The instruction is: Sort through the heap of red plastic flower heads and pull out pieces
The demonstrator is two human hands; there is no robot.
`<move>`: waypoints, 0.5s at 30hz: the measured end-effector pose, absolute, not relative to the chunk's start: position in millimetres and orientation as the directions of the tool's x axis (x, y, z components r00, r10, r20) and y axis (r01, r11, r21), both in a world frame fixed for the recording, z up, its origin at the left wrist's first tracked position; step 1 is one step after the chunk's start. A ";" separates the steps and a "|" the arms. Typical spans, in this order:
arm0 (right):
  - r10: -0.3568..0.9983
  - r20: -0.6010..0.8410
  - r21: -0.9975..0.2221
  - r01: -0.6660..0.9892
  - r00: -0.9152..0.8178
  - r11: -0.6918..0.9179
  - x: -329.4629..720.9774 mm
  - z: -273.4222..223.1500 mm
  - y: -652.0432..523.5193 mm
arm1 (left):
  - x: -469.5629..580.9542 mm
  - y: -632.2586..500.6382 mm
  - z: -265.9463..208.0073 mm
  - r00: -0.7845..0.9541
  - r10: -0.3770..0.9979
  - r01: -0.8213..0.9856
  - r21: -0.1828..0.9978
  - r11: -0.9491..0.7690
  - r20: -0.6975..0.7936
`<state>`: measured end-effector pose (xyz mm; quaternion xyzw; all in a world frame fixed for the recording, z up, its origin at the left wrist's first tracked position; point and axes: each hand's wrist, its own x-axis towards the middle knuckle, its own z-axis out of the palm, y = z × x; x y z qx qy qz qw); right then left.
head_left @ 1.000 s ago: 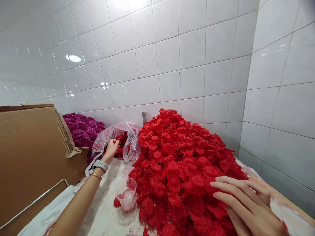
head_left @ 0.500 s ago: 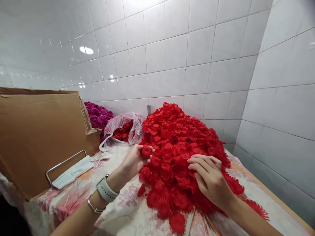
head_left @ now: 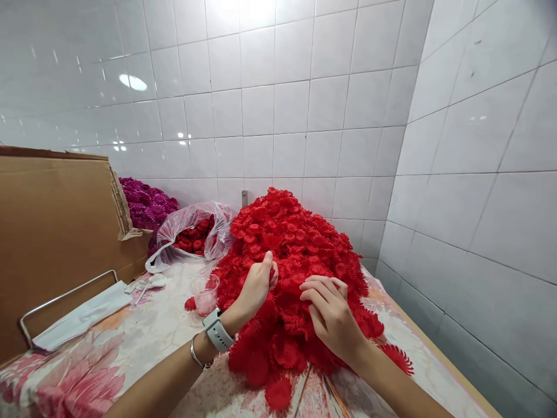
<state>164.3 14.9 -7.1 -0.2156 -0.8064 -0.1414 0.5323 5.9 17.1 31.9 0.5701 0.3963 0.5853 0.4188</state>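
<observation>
My left hand is closed, thumb up, around a small red flower head that is mostly hidden by the fingers. It hovers over the left part of a big pile of red fringed flowers. My right hand is at the front right of the pile, back of the hand up, fingers bent together. Red flowers lie behind and beneath its fingertips; whatever it pinches is hidden. A clear plastic cup stands just left of my left hand.
An open plastic bag of dark red flowers lies behind the cup, with purple flowers beyond. At left stand a cardboard box, a metal wire frame and a folded white cloth. Tiled walls bound the table.
The view has swung right. My left hand has turned thumb up and closed around the red flower head, and the clear cup has come into sight. My right hand keeps its bent pose.
</observation>
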 end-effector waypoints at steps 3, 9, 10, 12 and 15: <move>0.203 0.915 -0.008 0.488 -0.349 0.873 162.3 -7.8 13.5 | 5.0 17.2 28.1 0.023 0.944 -0.045 0.944 -0.327 0.328; 0.207 0.910 -0.009 0.481 -0.360 0.877 162.5 -8.4 12.3 | -6.7 17.2 21.0 0.182 0.969 -0.172 0.976 -0.134 0.165; 0.206 0.910 -0.009 0.480 -0.360 0.877 162.9 -8.5 12.1 | -7.7 16.9 20.2 0.196 0.971 -0.190 0.977 -0.101 0.139; 0.208 0.908 -0.010 0.479 -0.362 0.878 163.4 -8.9 11.7 | -8.6 16.2 19.1 0.177 0.977 -0.209 0.974 -0.085 0.123; 0.215 0.905 -0.016 0.477 -0.367 0.879 163.3 -10.2 11.2 | -9.9 16.1 18.1 0.113 0.978 -0.240 0.960 -0.142 0.173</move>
